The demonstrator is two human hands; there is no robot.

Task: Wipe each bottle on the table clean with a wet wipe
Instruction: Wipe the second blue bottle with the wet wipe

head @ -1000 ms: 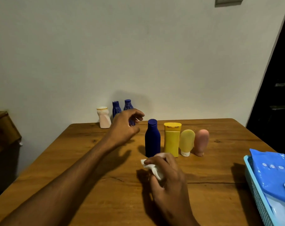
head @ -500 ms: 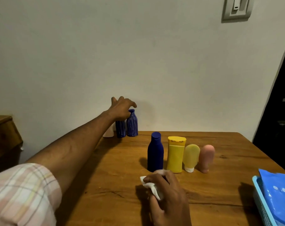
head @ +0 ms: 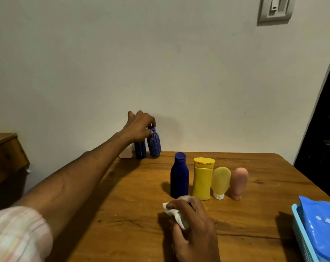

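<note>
At the table's far edge by the wall, my left hand grips the neck of a ribbed blue bottle, which leans slightly. A second ribbed blue bottle and a white bottle stand just left of it, partly hidden by my hand. My right hand rests on the wooden table near me, holding a crumpled white wet wipe. Behind it stand a dark blue bottle, a yellow bottle, a pale yellow tube and a pink tube in a row.
A light blue basket holding a blue wipes pack sits at the table's right edge. A wooden cabinet stands left of the table. A wall switch is high on the right; a dark doorway lies beyond.
My left hand reached from above the table's middle to the back edge and closed on the right ribbed blue bottle's neck. My right hand stayed put with the wipe.
</note>
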